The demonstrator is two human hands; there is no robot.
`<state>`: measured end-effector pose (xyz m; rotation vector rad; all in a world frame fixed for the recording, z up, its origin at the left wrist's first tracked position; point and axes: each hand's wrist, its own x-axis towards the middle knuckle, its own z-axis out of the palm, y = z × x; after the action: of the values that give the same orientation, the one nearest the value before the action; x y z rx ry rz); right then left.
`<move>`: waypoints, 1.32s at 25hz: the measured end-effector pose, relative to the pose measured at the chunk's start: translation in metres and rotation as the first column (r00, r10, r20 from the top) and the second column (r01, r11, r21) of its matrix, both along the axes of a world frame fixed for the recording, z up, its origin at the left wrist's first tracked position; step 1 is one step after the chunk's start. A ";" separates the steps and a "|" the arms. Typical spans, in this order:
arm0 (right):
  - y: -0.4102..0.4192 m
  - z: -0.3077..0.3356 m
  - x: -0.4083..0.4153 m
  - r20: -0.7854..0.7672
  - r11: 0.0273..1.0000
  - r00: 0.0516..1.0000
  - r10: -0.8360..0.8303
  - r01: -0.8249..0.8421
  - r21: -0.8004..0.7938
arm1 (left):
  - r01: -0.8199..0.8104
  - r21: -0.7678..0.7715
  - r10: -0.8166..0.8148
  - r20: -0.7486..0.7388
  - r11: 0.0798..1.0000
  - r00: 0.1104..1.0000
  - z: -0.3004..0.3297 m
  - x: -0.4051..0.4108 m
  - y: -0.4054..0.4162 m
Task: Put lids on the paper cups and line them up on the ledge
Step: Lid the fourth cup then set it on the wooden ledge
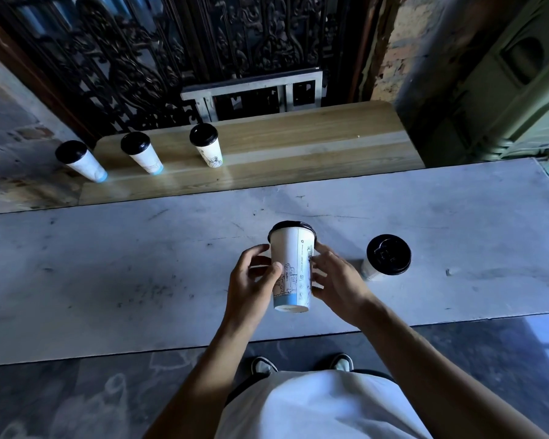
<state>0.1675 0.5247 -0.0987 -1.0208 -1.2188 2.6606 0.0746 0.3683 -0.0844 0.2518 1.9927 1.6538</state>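
Note:
A white paper cup (290,267) with line drawings and a blue base band is held up above the grey table (108,280), tilted away from me, with a black lid (290,225) on its rim. My left hand (254,280) grips its left side and my right hand (336,280) its right side. Another lidded cup (385,258) stands on the table just right of my right hand. Three lidded cups stand in a row on the wooden ledge (298,144): the left cup (81,161), the middle cup (142,153), the right cup (205,145).
A dark ornate metal grille (171,52) and a grey metal frame (254,90) rise behind the ledge. A green panelled structure (504,90) stands at the right. The ledge's right half is bare wood. My shoes (301,364) show below the table's front edge.

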 end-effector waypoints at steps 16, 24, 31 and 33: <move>-0.001 0.004 0.002 -0.070 0.993 0.993 0.096 -0.091 0.071 | 0.112 -0.145 -0.168 -0.476 0.983 0.863 0.006 0.001 -0.005; 0.004 0.003 0.001 -0.053 0.993 0.995 0.083 -0.078 0.084 | 0.020 -0.014 -0.023 -0.318 1.000 0.948 0.012 0.008 -0.003; 0.004 0.005 0.004 -0.088 0.978 0.991 0.097 -0.079 0.193 | -0.017 -0.057 0.000 -0.282 0.998 0.959 0.002 0.002 -0.007; 0.005 0.006 0.003 -0.083 0.973 0.993 0.087 -0.067 0.221 | -0.048 -0.074 0.025 -0.280 0.996 0.960 -0.003 0.000 -0.007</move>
<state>0.1709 0.5294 -0.0925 -0.8248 -1.5178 2.5237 0.0745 0.3611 -0.0870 0.4423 2.2778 1.6296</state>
